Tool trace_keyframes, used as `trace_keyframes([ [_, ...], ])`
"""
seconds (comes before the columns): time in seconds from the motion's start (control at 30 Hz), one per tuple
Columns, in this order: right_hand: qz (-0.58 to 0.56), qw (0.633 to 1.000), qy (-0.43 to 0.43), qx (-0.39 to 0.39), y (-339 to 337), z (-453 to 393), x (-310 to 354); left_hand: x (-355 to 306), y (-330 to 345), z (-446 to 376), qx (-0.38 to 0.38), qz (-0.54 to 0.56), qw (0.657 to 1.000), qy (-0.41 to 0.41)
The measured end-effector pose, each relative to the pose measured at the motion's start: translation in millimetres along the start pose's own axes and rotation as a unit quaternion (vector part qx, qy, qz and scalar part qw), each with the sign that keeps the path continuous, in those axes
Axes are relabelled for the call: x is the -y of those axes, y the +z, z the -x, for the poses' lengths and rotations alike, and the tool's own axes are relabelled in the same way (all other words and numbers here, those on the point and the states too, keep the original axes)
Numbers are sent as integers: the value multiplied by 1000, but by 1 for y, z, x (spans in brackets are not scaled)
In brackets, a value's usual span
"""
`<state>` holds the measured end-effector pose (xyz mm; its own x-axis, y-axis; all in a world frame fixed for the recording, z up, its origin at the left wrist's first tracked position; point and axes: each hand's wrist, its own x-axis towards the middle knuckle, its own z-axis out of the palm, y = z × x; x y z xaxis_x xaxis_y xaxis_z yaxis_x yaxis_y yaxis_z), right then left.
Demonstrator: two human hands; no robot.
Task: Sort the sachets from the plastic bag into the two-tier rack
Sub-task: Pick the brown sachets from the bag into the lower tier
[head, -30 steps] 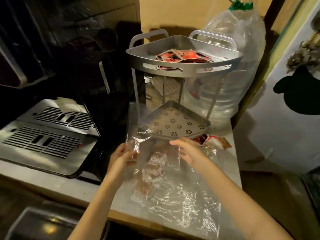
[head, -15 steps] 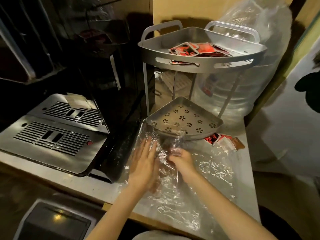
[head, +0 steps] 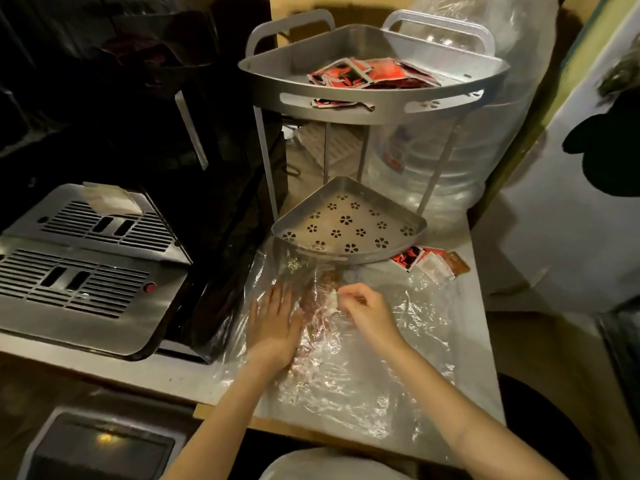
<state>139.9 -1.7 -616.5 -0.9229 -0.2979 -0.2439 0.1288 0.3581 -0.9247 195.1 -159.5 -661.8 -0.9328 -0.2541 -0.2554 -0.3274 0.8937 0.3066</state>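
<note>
A clear plastic bag [head: 349, 372] lies flat on the white counter, with brownish sachets [head: 313, 299] showing through it. My left hand [head: 273, 323] presses flat on the bag, fingers spread. My right hand [head: 367, 311] pinches the bag's film at its mouth, beside those sachets. Behind them stands the grey two-tier rack [head: 346, 102]. Its top tier holds a pile of red sachets [head: 367, 74]. The perforated bottom tier [head: 412, 226] has nothing in it. Three loose sachets [head: 429, 261] lie on the counter right of the bottom tier.
A metal machine with slotted grilles [head: 79, 268] fills the left side. A large clear water bottle wrapped in plastic [head: 450, 161] stands behind the rack. The counter's right edge [head: 485, 306] drops to the floor. A dark bin [head: 97, 445] sits below at the lower left.
The bag was held up off the counter a second ago; it now lies flat. My left hand went from gripping it to pressing on it, and my right hand closed on the film.
</note>
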Motion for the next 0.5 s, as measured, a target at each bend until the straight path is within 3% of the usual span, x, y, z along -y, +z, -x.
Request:
trace_keyframes([
  [0.1, 71, 995, -48, -44, -23, 8, -6, 0, -4, -3, 7, -4, 1000, -5],
  [0.2, 195, 959, -83, -187, -46, 18, -18, -8, -17, -3, -7, -19, 1000, -14],
  [0.3, 227, 926, -20, -302, -68, 29, -32, -21, -22, 1, -82, -9, 997, -11],
  [0.4, 196, 928, 101, -301, -82, 39, -49, -36, -13, 11, -134, 82, 987, 41],
  [0.5, 132, 945, 140, -265, -88, 45, -59, -51, -4, 23, -136, 117, 982, 66],
])
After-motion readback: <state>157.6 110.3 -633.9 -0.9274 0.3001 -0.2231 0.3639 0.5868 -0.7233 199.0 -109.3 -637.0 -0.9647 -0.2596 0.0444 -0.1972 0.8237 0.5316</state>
